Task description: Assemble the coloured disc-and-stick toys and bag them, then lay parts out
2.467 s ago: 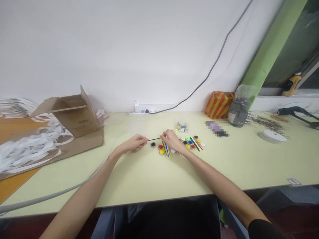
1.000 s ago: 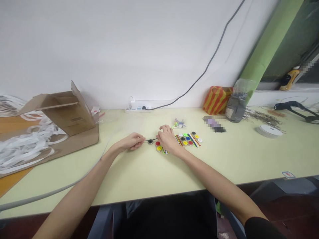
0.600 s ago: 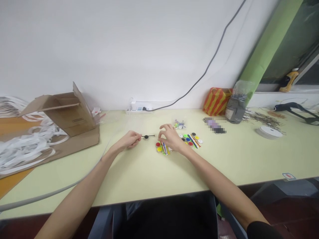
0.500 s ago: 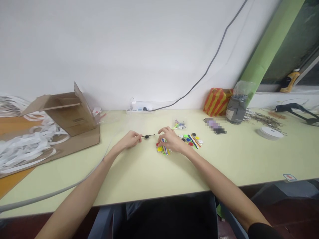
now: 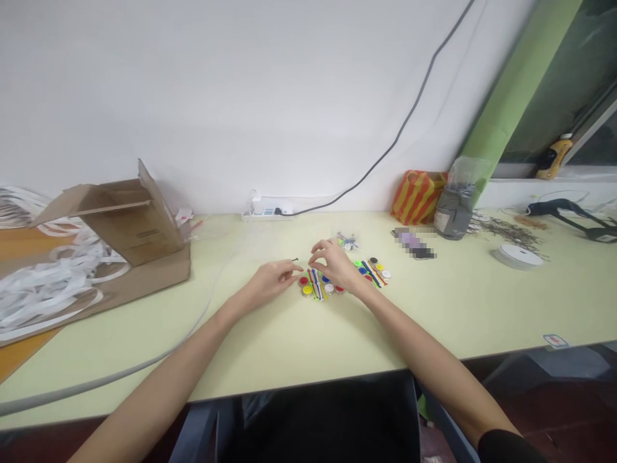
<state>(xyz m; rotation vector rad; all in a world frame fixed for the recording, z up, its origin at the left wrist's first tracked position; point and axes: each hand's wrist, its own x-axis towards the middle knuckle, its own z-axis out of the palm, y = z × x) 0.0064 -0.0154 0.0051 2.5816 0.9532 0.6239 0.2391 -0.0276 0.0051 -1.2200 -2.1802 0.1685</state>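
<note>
My left hand (image 5: 276,281) lies low over the table, thumb and forefinger slightly apart, close to a small red disc (image 5: 303,281). Behind its fingers shows the tip of a thin black strip (image 5: 295,259); the rest is hidden. To the right my right hand (image 5: 335,262) is raised a little, its thumb and forefinger brought together; anything between them is too small to make out. Under and beside it lie a yellow disc (image 5: 307,290), a white disc (image 5: 329,289) and a bundle of thin coloured strips (image 5: 315,285). More discs and strips (image 5: 378,272) lie beyond my right wrist.
A clear bag of coloured pieces (image 5: 348,241) lies behind my right hand. A phone (image 5: 413,243), a striped bag (image 5: 418,196) and a white roll (image 5: 518,256) are on the right. At left are a cardboard box (image 5: 139,231), white tape (image 5: 62,276) and a grey cable (image 5: 159,347).
My left hand has moved right, now covering the black disc and most of the black strip. My right hand has lifted off the small discs, its thumb and forefinger drawing together.
</note>
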